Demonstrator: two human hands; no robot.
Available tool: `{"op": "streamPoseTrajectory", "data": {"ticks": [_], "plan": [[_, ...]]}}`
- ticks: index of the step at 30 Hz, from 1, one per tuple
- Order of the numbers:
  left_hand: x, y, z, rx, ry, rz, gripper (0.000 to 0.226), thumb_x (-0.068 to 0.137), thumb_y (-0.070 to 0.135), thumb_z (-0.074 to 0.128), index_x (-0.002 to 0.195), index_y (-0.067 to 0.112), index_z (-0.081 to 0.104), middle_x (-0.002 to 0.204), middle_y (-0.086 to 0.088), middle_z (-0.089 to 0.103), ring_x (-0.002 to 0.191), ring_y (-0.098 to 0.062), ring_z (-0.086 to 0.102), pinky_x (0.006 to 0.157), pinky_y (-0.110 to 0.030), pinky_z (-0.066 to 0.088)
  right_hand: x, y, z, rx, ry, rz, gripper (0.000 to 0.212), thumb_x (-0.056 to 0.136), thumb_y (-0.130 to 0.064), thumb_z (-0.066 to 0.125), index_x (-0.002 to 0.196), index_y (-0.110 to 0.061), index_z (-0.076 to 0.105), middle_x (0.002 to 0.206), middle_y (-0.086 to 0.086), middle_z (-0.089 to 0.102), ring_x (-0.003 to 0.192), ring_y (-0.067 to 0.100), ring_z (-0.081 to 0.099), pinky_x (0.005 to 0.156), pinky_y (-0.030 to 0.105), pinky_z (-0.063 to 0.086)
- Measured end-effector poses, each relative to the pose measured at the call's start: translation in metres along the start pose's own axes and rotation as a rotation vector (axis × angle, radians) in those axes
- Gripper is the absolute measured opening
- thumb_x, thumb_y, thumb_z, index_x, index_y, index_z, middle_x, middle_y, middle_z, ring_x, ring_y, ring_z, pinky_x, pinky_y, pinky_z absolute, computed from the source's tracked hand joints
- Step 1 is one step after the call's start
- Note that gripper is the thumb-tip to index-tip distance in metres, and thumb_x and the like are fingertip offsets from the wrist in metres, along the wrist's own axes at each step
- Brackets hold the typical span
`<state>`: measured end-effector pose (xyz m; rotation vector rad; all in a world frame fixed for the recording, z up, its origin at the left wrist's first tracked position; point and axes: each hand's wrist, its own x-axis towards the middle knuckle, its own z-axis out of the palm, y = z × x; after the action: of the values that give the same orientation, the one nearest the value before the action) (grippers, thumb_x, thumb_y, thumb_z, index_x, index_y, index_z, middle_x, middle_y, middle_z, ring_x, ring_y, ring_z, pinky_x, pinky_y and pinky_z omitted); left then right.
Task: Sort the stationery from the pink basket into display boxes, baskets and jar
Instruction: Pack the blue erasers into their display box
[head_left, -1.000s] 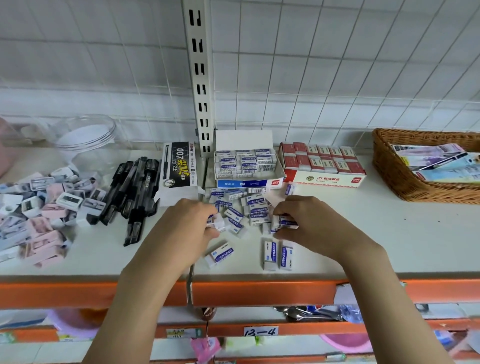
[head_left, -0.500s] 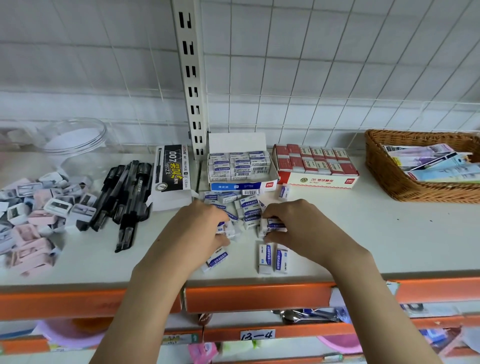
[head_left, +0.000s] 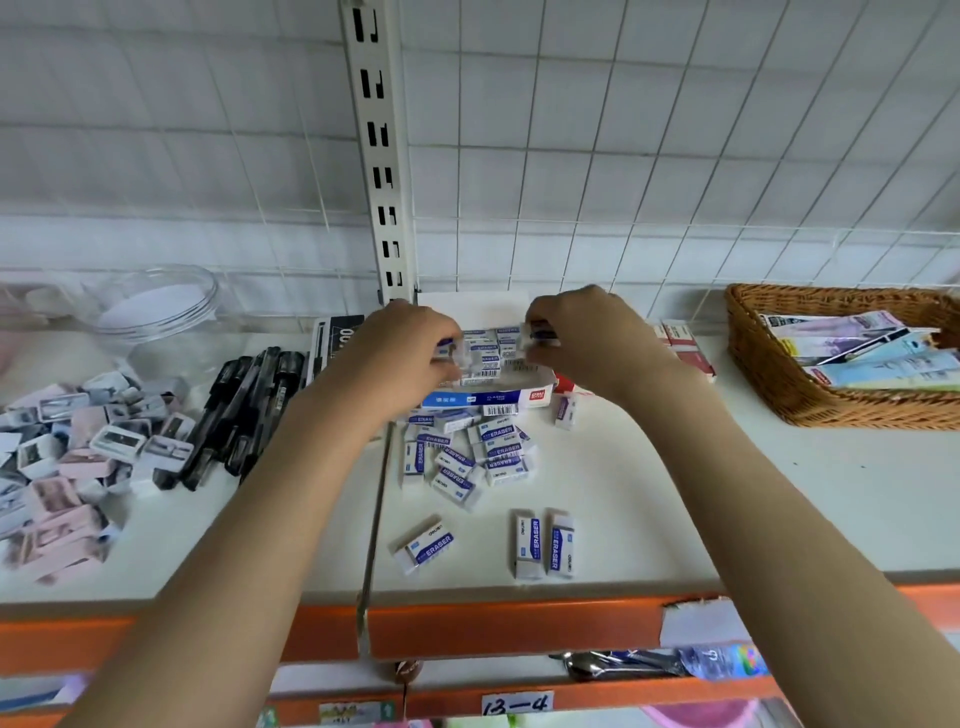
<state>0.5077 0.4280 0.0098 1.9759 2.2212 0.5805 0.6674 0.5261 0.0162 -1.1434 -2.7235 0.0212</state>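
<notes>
A blue-and-white display box (head_left: 485, 397) of erasers stands at the back of the white shelf. Both my hands are over it. My left hand (head_left: 410, 348) pinches a white-and-blue eraser at the box's left side. My right hand (head_left: 582, 332) pinches another eraser (head_left: 540, 332) over the box's right side. A loose pile of the same erasers (head_left: 462, 452) lies in front of the box, and three more (head_left: 543, 543) lie near the shelf's front edge.
Black pens (head_left: 244, 415) and a black pen box (head_left: 335, 338) lie left of the eraser box. Pink and white sharpeners (head_left: 78, 457) are heaped at far left by a clear jar (head_left: 156, 306). A red box (head_left: 685, 348) and a wicker basket (head_left: 810, 395) sit right.
Both hands have lifted from the loose eraser pile and moved back to the display box, each carrying an eraser. The camera has tilted with them.
</notes>
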Motion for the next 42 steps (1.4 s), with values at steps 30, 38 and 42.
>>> {"op": "streamPoseTrajectory", "data": {"ticks": [30, 38, 42], "plan": [[0.046, 0.003, 0.018, 0.616, -0.344, 0.177, 0.019, 0.086, -0.003, 0.054, 0.102, 0.006, 0.059, 0.068, -0.001, 0.036, 0.070, -0.020, 0.047, 0.059, -0.030, 0.037, 0.029, -0.006, 0.042, -0.114, -0.163, -0.029, 0.038, 0.089, -0.014, 0.059, 0.125, -0.009, 0.046, 0.117, 0.011, 0.050, 0.110, 0.031, 0.054, 0.081, 0.036, 0.046], [0.049, -0.012, 0.023, 0.551, -0.292, 0.195, 0.020, 0.083, 0.006, 0.064, 0.103, 0.007, 0.063, 0.095, -0.006, 0.052, 0.078, -0.020, 0.052, 0.061, -0.029, 0.039, 0.029, 0.002, 0.039, -0.116, -0.147, -0.055, 0.034, 0.090, -0.011, 0.059, 0.122, -0.008, 0.050, 0.114, 0.010, 0.055, 0.106, 0.029, 0.057, 0.078, 0.033, 0.045], [0.052, -0.013, 0.022, 0.538, -0.299, 0.166, 0.021, 0.083, 0.013, 0.064, 0.104, 0.012, 0.065, 0.097, -0.004, 0.060, 0.087, -0.021, 0.055, 0.068, -0.026, 0.036, 0.030, 0.004, 0.040, -0.114, -0.143, -0.047, 0.033, 0.089, -0.012, 0.059, 0.121, -0.010, 0.051, 0.113, 0.009, 0.055, 0.105, 0.028, 0.056, 0.076, 0.033, 0.045]]}}
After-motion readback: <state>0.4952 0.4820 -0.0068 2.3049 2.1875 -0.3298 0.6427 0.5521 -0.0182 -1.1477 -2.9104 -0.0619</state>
